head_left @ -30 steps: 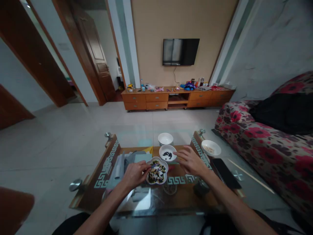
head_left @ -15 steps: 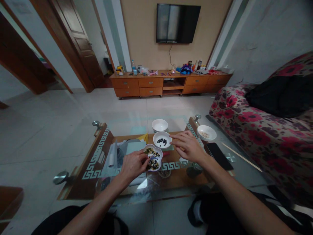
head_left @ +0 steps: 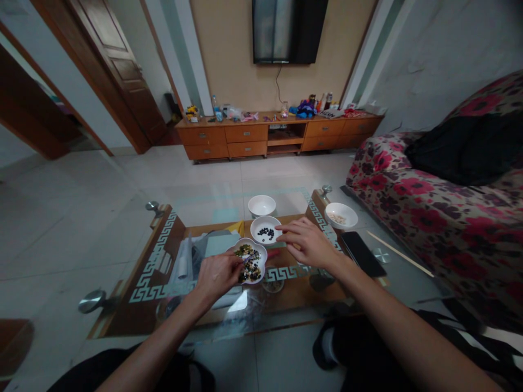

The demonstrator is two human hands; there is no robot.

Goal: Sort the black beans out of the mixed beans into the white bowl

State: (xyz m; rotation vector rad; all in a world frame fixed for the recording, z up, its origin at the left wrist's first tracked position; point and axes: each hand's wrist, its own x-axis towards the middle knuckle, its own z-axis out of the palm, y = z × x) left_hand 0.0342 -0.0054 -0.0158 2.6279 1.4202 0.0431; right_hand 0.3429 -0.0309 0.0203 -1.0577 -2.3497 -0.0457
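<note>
A flower-shaped white dish holds mixed green, yellow, white and black beans. Over its left side is my left hand, thumb and fingers pinched on slim tweezers that point into the beans. Just behind the dish stands a round white bowl with several black beans on its bottom. My right hand grips this bowl's right rim with its fingertips, the other fingers loosely bent. Another white bowl stands farther back; a third bowl, with pale pieces in it, is at the right.
Everything stands on a glass table with papers and bags on the shelf beneath. A black phone and a wooden stick lie at the right. A floral sofa stands beyond them, and a low cabinet lines the far wall.
The camera view has tilted slightly, shifting the scene left. The tweezers' tip has moved a little toward the back of the flower-shaped dish. My right hand stays at the bowl's rim.
</note>
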